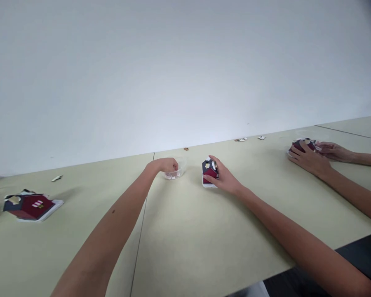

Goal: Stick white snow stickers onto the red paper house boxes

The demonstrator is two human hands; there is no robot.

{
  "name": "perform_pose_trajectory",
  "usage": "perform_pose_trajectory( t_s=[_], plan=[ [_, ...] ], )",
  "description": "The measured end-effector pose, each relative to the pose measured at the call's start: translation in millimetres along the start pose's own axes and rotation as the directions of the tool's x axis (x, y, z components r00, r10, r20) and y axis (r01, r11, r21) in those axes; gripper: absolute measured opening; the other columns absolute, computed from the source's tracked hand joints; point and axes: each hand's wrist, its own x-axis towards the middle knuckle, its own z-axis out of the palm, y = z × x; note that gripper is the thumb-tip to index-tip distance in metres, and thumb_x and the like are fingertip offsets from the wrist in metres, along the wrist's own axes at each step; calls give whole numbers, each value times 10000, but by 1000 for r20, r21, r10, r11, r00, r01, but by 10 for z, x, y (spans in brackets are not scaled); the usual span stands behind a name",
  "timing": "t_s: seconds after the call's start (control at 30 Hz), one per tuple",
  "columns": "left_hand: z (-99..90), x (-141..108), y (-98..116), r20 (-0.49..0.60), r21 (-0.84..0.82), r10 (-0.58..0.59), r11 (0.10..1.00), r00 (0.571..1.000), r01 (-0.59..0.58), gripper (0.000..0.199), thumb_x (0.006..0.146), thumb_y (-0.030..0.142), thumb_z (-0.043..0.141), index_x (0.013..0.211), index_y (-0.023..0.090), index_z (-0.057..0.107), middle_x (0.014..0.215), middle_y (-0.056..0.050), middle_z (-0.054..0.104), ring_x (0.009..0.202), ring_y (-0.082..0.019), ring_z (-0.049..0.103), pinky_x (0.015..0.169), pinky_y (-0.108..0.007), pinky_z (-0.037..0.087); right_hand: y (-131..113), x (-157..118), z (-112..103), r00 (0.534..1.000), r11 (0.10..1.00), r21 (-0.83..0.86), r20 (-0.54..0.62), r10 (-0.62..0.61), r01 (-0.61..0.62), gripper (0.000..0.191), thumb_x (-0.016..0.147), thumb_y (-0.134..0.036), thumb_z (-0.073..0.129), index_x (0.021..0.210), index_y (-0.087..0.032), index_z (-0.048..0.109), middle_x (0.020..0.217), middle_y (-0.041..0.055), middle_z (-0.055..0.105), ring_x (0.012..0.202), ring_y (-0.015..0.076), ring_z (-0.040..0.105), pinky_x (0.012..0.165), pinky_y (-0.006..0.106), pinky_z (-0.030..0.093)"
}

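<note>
A small model house (209, 174) with dark red walls, a dark roof and a white base stands on the table in front of me. My right hand (224, 175) is closed around its right side, thumb at the front and fingers behind. My left hand (169, 165) reaches down into a clear round plastic bowl (174, 175) that has small pale pieces at its bottom. The fingers of that hand are bent together inside the bowl, and whatever is between them is hidden.
At the left stands another red model house (34, 206), with a pale piece (57, 178) behind it. On the right a co-worker's hands (312, 161) hold a similar house (303, 145). Small loose pieces (241, 140) and a brown piece (186, 149) lie near the wall.
</note>
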Motion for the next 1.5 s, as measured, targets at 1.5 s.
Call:
perform_pose_trajectory(
  t_s=[1.5],
  plan=[
    [1254,-362,723,-573,-732,5,446,819,-515,255,847,434,679,920,199,615,832,-32,636,724,-147,581,517,-219,437,-125,-28,108,994,964,-249,-27,-107,97,1007,811,-592,700,1592,-281,146,1499,143,456,1348,370,465,1091,554,418]
  ],
)
